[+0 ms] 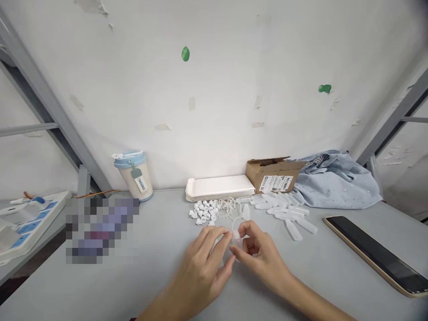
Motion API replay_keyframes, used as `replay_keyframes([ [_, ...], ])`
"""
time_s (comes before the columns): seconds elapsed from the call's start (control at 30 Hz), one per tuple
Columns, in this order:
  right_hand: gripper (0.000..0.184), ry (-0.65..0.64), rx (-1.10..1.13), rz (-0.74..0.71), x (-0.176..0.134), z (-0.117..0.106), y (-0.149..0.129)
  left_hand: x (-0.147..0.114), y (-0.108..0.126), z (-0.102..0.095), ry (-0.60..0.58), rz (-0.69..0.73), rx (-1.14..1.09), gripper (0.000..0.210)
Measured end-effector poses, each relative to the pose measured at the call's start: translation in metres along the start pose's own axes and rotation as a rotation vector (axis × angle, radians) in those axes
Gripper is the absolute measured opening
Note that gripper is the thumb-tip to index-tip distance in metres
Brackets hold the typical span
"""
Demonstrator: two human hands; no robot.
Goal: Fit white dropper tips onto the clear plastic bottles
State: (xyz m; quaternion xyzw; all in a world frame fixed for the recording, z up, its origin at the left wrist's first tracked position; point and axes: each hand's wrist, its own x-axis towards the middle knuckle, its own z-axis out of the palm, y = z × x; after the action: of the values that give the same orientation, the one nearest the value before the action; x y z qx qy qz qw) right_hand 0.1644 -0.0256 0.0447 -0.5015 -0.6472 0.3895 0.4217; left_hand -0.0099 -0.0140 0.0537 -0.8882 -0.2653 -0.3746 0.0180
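Observation:
Low over the grey table [160,267], my two hands meet around a small translucent white plastic piece [237,240]. My right hand [264,254] pinches it between thumb and fingers. From the left, the curved fingers and thumb of my left hand [203,265] close on its other side; their exact contact is partly hidden. A thin white cord rises from the piece toward a small whitish flat tab [246,212]. Just beyond lie several small white plastic caps [203,210] and a tangle of white cords [228,207]. Several long translucent plastic pieces [293,228] are scattered to the right.
At the back stand a stack of white cards or sleeves [220,185], an opened cardboard box [274,176] and a blue cloth [334,183]. A phone [377,254] lies right. Left are a lidded cup [135,176], a power strip [36,223] and a blurred-out object [103,232].

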Motion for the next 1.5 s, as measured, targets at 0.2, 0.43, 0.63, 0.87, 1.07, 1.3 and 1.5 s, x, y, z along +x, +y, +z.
replay_keyframes([
  [0.2,0.022,-0.023,0.065,0.09,0.001,0.004,-0.001,0.001,0.004,0.001,-0.015,0.034,0.09,0.04],
  [0.43,0.021,-0.047,0.111,0.125,0.002,0.009,0.003,0.001,0.001,0.007,0.013,0.077,0.163,0.037],
  [0.63,0.027,-0.091,0.238,0.164,0.004,0.008,0.006,0.0,0.003,0.009,-0.022,-0.009,0.104,0.037],
  [0.87,0.032,-0.059,0.245,0.218,0.007,0.007,0.006,-0.001,-0.004,0.011,-0.071,-0.236,-0.012,0.043],
  [1.07,0.027,-0.083,0.164,0.227,0.008,0.006,0.01,-0.002,-0.006,0.015,-0.154,-0.322,-0.055,0.04],
  [1.3,0.012,-0.134,0.02,0.187,0.008,0.002,0.006,-0.002,-0.003,0.013,-0.222,-0.325,-0.029,0.035],
  [1.5,0.013,-0.17,0.026,0.204,0.008,0.003,0.006,-0.001,-0.003,0.011,-0.26,-0.321,-0.02,0.037],
])
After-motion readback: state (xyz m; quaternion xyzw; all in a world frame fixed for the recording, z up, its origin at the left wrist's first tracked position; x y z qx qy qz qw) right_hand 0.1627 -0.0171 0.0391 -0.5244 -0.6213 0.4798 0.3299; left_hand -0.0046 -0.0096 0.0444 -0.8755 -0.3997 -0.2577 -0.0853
